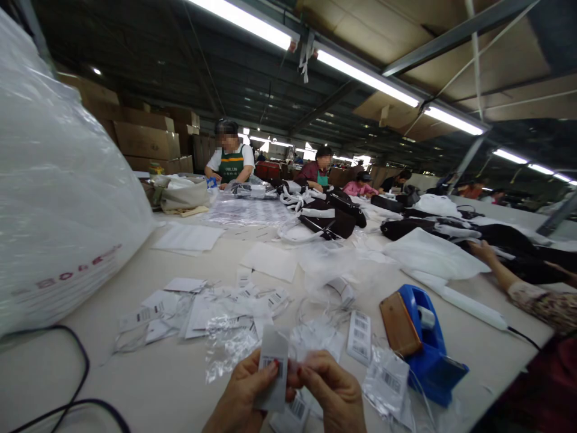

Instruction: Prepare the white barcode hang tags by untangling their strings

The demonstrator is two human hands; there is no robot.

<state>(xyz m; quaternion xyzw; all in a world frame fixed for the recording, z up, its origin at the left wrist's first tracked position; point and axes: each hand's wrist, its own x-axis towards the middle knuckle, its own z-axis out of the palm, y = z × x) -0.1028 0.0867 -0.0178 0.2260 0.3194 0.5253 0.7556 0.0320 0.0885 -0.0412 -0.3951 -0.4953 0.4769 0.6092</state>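
My left hand (246,388) pinches a white hang tag (273,343) with a printed barcode, its thumb lying across the print. Right beside it, my right hand (331,385) has thumb and fingers pressed together at the tag's edge; what sits between them is blurred and too small to name. Loose barcode tags (202,310) with white strings are strewn over the table beyond my hands. A strip of barcode labels (359,337) lies to the right. Clear plastic packets (386,382) holding tags are close to my right hand.
A blue tape dispenser (428,343) stands at the right, a brown phone (399,325) leaning on it. A large white plastic sack (58,198) fills the left, above a black cable (74,391). Black bags (331,216) lie farther back. A co-worker's arm (505,273) reaches in from the right.
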